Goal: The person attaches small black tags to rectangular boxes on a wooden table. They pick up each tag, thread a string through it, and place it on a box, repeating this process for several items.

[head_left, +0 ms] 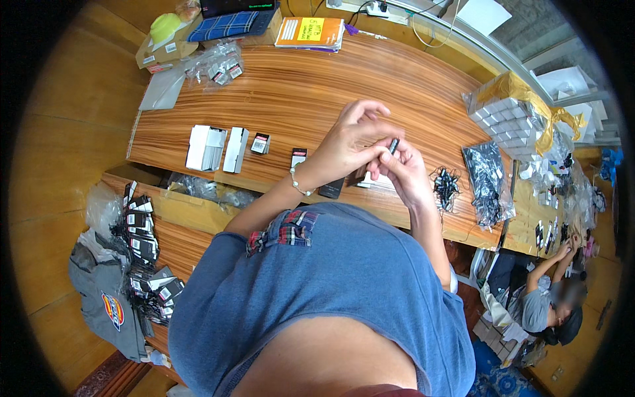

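Observation:
In front of my chest, above the table's near edge, both hands meet. My right hand (408,173) pinches a small dark cylindrical piece (394,145) between thumb and fingers. My left hand (352,137) reaches across to it, thumb and forefinger closed close to the piece; whatever they grip is too small to make out. Below the hands lie a white stack of cards (377,180), partly hidden, and a black flat item (331,188). A tangle of black cords (446,189) rests beside my right wrist. A black-and-white tag (299,157) lies by my left wrist.
White card stacks (206,148) stand at the left, beside a small tag stack (260,143). To the right are a bag of black items (486,178) and taped white boxes (506,119). A drawer (218,192) stands open. Another person (542,304) works far right.

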`<state>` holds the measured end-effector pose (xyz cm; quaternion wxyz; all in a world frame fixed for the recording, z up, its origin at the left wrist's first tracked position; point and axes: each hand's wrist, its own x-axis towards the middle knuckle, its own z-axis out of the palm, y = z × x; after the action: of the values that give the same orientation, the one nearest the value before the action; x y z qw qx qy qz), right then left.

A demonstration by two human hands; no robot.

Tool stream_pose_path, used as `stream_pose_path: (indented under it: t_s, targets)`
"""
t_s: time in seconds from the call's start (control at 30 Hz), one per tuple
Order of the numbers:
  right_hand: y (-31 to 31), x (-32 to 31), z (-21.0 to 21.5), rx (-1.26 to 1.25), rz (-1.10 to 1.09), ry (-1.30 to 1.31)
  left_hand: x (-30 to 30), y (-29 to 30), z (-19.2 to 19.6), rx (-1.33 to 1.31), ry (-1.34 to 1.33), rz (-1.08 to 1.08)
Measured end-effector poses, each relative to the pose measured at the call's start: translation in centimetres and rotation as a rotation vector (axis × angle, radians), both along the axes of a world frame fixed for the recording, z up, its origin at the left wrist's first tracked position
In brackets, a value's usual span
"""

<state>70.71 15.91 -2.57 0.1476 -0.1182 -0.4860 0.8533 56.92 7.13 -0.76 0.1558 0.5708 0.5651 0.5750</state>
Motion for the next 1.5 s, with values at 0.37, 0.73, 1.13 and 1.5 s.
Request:
stream_pose_path:
  t_s: [0.37,0.73,1.13,1.5]
  targets:
    - [4.1,-4.1,0.7,-0.033,-0.002,0.094,-1.9,-0.3,-5.2,-0.107,-0.588,-0.382]
    - [7.8,-8.5,-0.8,0.204,-0.194,-0.197,-3.9,2.4,-7.6,-0.094,-0.325,0.013]
    - [19.4,-20.5,-9.8,0.198,-0.067,-0.467,-12.9,8.2,-19.1,-0.372,-0.223,0.242]
    - [25.0,-27.5,-18.6,0.261,0.094,-0.619,-12.7,6.7,-19.4,-0.611,0.173,0.345]
